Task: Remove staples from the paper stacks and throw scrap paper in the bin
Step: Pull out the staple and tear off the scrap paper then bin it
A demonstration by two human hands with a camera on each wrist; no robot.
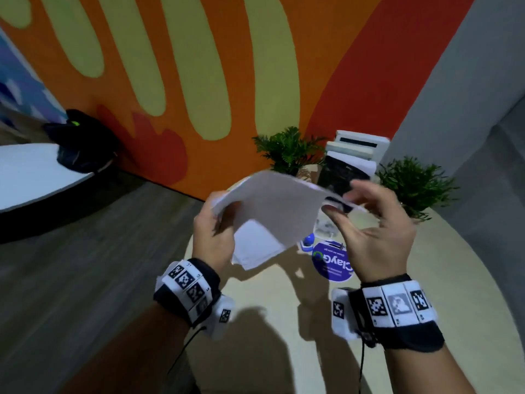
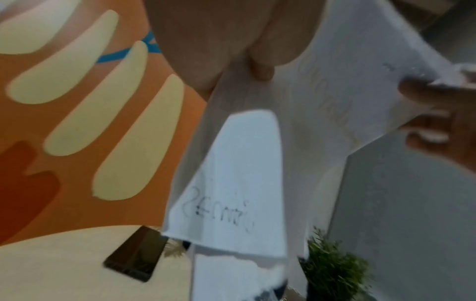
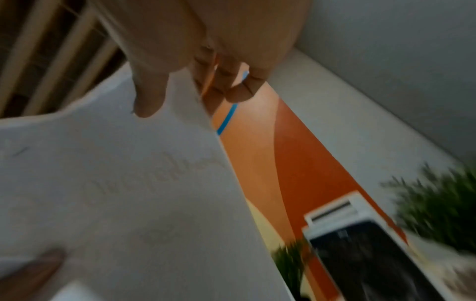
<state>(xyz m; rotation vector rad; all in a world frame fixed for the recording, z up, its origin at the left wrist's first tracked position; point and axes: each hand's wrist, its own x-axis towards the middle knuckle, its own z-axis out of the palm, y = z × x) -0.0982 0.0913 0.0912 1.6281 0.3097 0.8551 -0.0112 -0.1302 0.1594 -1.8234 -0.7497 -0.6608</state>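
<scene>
A stack of white paper sheets (image 1: 270, 211) hangs in the air above the round beige table (image 1: 284, 308). My left hand (image 1: 218, 214) grips its left corner, with a lower sheet drooping below the palm. My right hand (image 1: 341, 200) pinches the far right corner, thumb on one face and fingers spread behind. Faint handwriting shows on the sheets (image 2: 231, 183) in the left wrist view, where the right hand's fingers (image 2: 425, 97) hold the corner. In the right wrist view the paper (image 3: 128, 193) sits under my thumb (image 3: 149, 97). No staple is clearly visible through the blur. No bin is in view.
Under the paper lie a small blue-and-white tool (image 1: 307, 242) and a round blue sticker (image 1: 332, 263). Two potted plants (image 1: 287, 149) (image 1: 414, 186) and a white device with a dark screen (image 1: 349, 160) stand at the back. A black bag (image 1: 79, 143) rests on a white table at left.
</scene>
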